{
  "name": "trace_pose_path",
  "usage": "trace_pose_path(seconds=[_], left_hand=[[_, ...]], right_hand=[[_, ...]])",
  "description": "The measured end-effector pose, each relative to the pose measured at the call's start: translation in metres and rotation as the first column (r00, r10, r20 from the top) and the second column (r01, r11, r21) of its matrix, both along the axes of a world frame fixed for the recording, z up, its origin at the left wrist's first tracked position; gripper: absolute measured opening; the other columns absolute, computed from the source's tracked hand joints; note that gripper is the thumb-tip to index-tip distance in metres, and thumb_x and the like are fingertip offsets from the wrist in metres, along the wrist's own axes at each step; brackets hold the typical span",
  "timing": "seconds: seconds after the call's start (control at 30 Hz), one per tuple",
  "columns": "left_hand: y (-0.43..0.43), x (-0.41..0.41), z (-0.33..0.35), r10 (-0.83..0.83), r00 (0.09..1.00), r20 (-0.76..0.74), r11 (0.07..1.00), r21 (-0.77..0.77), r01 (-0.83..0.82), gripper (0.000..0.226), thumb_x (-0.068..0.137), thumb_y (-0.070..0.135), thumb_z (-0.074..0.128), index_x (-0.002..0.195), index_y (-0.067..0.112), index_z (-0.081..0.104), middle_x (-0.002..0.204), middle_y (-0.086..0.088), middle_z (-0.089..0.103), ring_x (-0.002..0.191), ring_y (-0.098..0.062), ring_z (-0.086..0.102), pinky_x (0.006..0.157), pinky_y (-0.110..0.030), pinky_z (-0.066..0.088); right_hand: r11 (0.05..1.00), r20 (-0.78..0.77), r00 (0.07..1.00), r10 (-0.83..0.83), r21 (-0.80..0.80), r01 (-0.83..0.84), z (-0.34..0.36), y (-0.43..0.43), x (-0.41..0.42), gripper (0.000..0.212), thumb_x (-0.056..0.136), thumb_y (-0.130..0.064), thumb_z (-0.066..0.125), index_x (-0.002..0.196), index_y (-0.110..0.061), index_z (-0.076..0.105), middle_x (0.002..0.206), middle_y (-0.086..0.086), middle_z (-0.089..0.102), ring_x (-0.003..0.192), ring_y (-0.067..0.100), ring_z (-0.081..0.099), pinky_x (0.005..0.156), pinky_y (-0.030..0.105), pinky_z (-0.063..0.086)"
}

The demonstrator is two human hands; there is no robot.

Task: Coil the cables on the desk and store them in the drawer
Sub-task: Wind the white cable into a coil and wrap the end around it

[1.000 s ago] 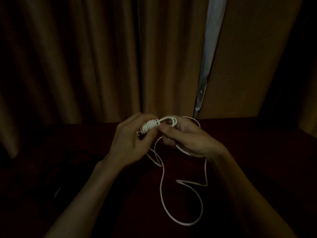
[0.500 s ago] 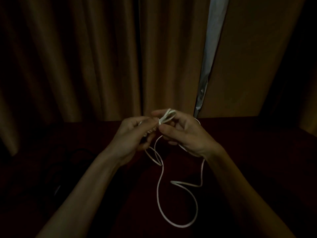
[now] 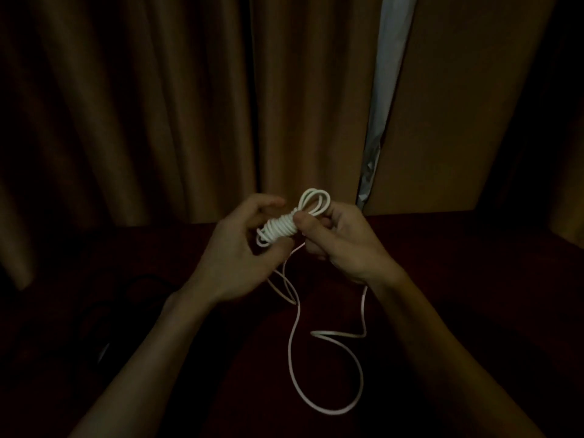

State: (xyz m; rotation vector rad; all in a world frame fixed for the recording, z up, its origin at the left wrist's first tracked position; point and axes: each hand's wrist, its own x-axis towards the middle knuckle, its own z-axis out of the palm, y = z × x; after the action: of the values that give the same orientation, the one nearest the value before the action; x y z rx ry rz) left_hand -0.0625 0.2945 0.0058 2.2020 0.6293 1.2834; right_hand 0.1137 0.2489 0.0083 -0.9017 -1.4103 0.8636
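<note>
A white cable (image 3: 279, 229) is partly wound into a tight bundle held up between both hands above the dark red desk (image 3: 458, 279). My right hand (image 3: 341, 245) pinches the bundle just below its loops, which stick out at the top. My left hand (image 3: 234, 257) curls round the bundle's lower left end, thumb and fingers close to the wraps. The loose rest of the cable hangs down and lies in a long loop on the desk toward me. No drawer shows.
Brown curtains (image 3: 158, 105) hang close behind the desk, with a pale gap right of centre. A dark black cable or object (image 3: 126, 298) lies on the desk at the left, hard to make out in the dim light.
The bundle has turned between my hands and now shows more wraps. The loops at its top have come up into view. The loose cable on the desk has shifted slightly.
</note>
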Motion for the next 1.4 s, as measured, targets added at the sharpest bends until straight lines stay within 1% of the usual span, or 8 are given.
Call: trace_pose_path(seconds=[0.13,0.33,0.6,0.77,0.93,1.03,1.2,1.4], left_hand=[[0.0,0.005,-0.007,0.137,0.989,-0.047,0.879,0.467,-0.099,0.037,0.091,0.016,0.074,0.126,0.007,0.064,0.118,0.008,0.065,0.104,0.002,0.062,0.089,-0.013,0.046],[0.006,0.002,-0.014,0.225,0.974,-0.028,0.837,0.518,-0.179,0.028,0.097,0.017,0.063,0.122,0.007,0.066,0.108,0.002,0.068,0.092,-0.005,0.062,0.078,-0.02,0.048],[0.008,0.0,-0.01,0.174,0.985,0.0,0.913,0.375,-0.161,0.01,0.097,0.013,0.065,0.104,0.011,0.072,0.094,0.009,0.069,0.085,0.003,0.064,0.075,-0.014,0.044],[0.005,0.001,-0.008,0.148,0.989,0.0,0.934,0.329,-0.139,0.008,0.097,0.013,0.066,0.101,0.013,0.072,0.089,0.01,0.071,0.08,0.001,0.066,0.071,-0.017,0.048],[-0.004,0.009,-0.005,0.079,0.989,0.123,0.997,0.006,-0.081,0.015,0.1,0.017,0.061,0.096,0.028,0.071,0.081,0.016,0.071,0.075,0.0,0.067,0.066,-0.014,0.048],[-0.006,0.012,-0.002,-0.018,0.986,0.166,0.986,-0.16,0.045,0.024,0.101,0.008,0.058,0.089,0.025,0.071,0.067,0.015,0.066,0.062,0.003,0.059,0.059,-0.013,0.044],[-0.006,0.012,-0.003,-0.169,0.959,0.227,0.873,-0.417,0.253,0.02,0.096,0.017,0.061,0.081,0.02,0.074,0.059,0.005,0.056,0.053,-0.003,0.05,0.047,-0.013,0.035],[-0.005,0.003,-0.006,-0.349,0.936,-0.049,0.887,-0.34,0.313,0.019,0.095,0.028,0.066,0.087,0.01,0.07,0.064,0.007,0.063,0.056,0.0,0.055,0.055,-0.013,0.041]], right_hand=[[0.999,0.016,0.999,-0.032,-0.007,0.032,0.001,-0.002,-0.004,0.024,0.102,-0.018,0.058,0.085,-0.003,0.062,0.06,0.005,0.054,0.042,0.012,0.038,0.042,0.025,0.027],[0.999,0.105,0.994,-0.032,-0.038,0.036,0.006,-0.005,-0.01,0.032,0.102,-0.03,0.059,0.076,-0.011,0.062,0.058,0.016,0.046,0.035,0.014,0.035,0.036,0.023,0.024],[0.944,0.178,0.957,0.23,-0.282,-0.174,0.002,-0.007,0.013,0.018,0.108,-0.017,0.044,0.1,-0.008,0.058,0.058,-0.009,0.049,0.053,0.006,0.043,0.057,0.024,0.038],[0.964,0.128,0.981,0.145,-0.242,-0.111,-0.003,-0.002,0.015,0.027,0.103,-0.017,0.057,0.13,-0.011,0.059,0.089,0.005,0.06,0.054,0.01,0.048,0.054,0.027,0.041],[0.89,0.331,0.902,0.278,-0.441,-0.113,0.003,-0.01,0.014,0.061,0.098,-0.061,0.038,0.104,-0.009,0.07,0.061,0.013,0.062,0.041,0.019,0.056,0.05,0.028,0.042],[0.863,0.404,0.832,0.38,-0.479,-0.161,0.007,-0.013,0.02,0.081,0.096,-0.068,0.028,0.078,-0.002,0.072,0.039,0.006,0.039,0.03,0.011,0.03,0.043,0.024,0.025],[0.793,0.185,0.836,0.516,-0.472,-0.385,-0.01,-0.005,0.038,0.041,0.102,-0.039,0.045,0.082,-0.01,0.064,0.058,-0.002,0.037,0.052,0.007,0.028,0.05,0.021,0.024],[0.891,0.38,0.847,0.371,-0.403,-0.21,-0.014,-0.003,0.048,0.014,0.101,-0.011,0.061,0.093,-0.009,0.073,0.071,0.006,0.059,0.057,0.006,0.046,0.054,0.021,0.034]])
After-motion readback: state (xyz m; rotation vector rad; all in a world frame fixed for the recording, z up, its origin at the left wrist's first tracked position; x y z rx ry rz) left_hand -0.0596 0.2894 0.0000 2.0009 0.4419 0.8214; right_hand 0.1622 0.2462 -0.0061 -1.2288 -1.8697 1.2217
